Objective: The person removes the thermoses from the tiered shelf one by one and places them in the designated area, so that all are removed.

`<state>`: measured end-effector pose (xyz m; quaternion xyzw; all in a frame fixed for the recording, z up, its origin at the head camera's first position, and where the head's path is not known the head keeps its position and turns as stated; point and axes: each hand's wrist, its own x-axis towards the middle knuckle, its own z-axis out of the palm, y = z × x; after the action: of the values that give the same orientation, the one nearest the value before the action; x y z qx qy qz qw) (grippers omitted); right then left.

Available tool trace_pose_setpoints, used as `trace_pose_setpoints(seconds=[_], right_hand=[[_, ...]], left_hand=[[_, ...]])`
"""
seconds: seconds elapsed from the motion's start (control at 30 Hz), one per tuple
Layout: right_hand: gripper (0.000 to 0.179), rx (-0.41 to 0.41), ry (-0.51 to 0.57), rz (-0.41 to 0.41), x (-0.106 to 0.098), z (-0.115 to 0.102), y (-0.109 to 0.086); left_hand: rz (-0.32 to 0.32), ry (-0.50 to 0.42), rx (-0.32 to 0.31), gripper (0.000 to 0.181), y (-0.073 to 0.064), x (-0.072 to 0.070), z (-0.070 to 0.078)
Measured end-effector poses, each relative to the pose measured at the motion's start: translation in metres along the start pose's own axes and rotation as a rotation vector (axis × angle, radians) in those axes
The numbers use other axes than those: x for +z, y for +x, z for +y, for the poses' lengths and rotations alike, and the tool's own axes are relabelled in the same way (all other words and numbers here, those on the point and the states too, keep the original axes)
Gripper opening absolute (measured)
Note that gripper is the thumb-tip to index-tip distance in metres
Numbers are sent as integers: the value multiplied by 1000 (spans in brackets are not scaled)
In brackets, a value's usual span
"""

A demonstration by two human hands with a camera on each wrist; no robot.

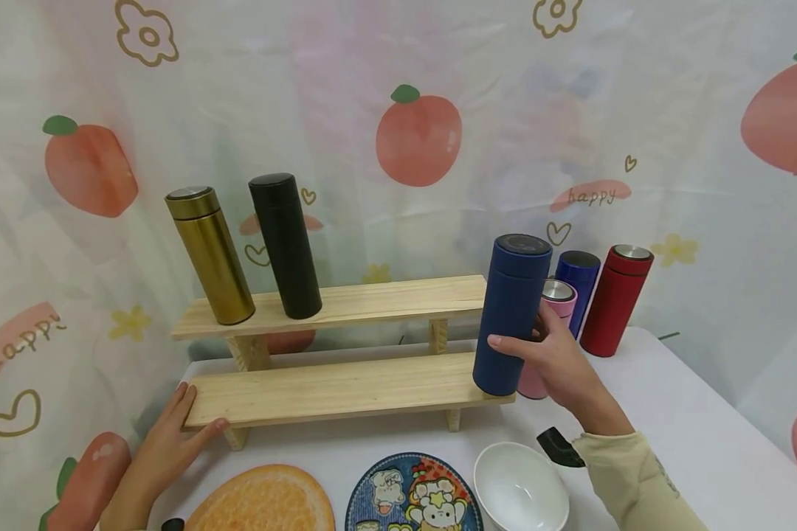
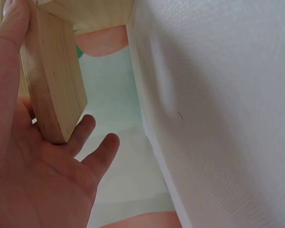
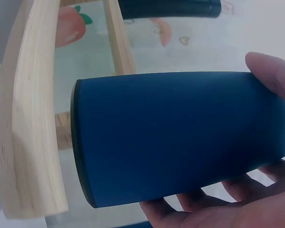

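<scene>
In the head view my right hand [image 1: 564, 361] grips a dark blue thermos bottle [image 1: 510, 317] with the thumb across its front. The bottle is nearly upright at the right end of the lower board [image 1: 345, 387] of a two-step wooden shelf. In the right wrist view a narrow gap shows between the bottle's base [image 3: 78, 142] and the board [image 3: 33, 118]. My left hand [image 1: 162, 446] holds the lower board's left end. There the thumb lies along the front edge and the fingers reach behind, two of them sticking out straight below the board [image 2: 61, 80].
A gold thermos [image 1: 212, 258] and a black one [image 1: 285, 247] stand on the upper board [image 1: 398, 295]. Pink [image 1: 559, 295], blue [image 1: 579, 276] and red thermoses [image 1: 616, 302] stand right of the shelf. In front lie a bread-like round [image 1: 266, 501], a cartoon round [image 1: 412, 494] and a white bowl [image 1: 521, 487].
</scene>
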<state>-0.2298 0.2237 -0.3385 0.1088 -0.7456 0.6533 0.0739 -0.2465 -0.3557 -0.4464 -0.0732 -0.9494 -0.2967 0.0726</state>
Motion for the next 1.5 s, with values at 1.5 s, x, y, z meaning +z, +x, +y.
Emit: trace_pose_setpoints(seconds=[1.5], right_hand=[[91, -18, 56, 160, -111, 19, -17]], left_hand=[[-8, 10, -4, 104, 1, 1, -2]])
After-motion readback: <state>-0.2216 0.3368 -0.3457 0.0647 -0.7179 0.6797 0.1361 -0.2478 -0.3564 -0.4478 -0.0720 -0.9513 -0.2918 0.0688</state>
